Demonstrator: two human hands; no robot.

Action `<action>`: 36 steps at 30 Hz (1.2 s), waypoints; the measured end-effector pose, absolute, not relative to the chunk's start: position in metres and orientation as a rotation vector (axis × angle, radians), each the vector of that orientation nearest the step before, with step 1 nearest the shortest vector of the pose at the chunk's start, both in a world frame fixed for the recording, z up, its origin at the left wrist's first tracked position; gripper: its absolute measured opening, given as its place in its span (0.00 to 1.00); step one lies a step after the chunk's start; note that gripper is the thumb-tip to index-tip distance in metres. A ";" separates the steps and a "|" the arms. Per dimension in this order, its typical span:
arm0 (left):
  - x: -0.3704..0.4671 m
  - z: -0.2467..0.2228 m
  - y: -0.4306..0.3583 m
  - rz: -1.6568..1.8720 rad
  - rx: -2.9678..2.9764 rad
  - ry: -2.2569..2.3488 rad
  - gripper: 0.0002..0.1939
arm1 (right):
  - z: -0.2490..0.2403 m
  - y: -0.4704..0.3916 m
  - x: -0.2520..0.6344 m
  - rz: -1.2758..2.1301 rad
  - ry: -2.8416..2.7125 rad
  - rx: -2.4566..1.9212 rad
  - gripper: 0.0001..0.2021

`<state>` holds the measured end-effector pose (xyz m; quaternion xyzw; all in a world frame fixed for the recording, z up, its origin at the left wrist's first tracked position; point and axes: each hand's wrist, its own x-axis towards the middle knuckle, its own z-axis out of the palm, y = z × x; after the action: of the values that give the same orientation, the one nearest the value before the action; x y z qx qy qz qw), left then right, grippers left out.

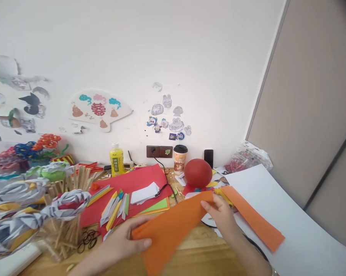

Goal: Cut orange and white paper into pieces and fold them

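Note:
A sheet of orange paper is stretched between my two hands above the wooden table. My left hand pinches its left edge, thumb on the near face and fingers behind. At the upper right corner, my right hand grips the paper between thumb and fingers. Just right of that hand, a long orange paper strip lies on a large white sheet. Folded paper pieces in yellow, white and green rest on red paper beyond my left hand.
Crumpled paper shapes and wooden sticks crowd the left. Along the back stand a yellow bottle, a lidded cup, a red balloon and a phone. A black cable hangs from the wall socket.

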<state>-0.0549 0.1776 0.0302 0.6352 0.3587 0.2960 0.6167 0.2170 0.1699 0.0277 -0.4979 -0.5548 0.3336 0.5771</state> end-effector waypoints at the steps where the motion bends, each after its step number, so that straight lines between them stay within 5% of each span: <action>1: -0.058 0.029 0.182 0.735 1.471 0.786 0.25 | 0.018 0.168 0.218 0.819 -1.233 -1.126 0.15; 11: -0.032 -0.009 0.182 0.846 1.722 0.910 0.14 | -0.026 0.146 0.222 0.852 -1.452 -1.225 0.10; 25: -0.022 -0.012 0.179 0.951 1.734 0.986 0.16 | -0.021 0.152 0.214 0.540 -1.731 -1.279 0.14; 36: -0.003 -0.030 0.164 1.087 1.445 1.127 0.18 | -0.007 0.141 0.132 0.606 -1.815 -1.305 0.30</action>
<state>-0.0027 0.1643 -0.0299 0.5934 0.4627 0.4465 0.4842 0.1317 0.1414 -0.0068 -0.5163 -0.7177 0.2396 0.4011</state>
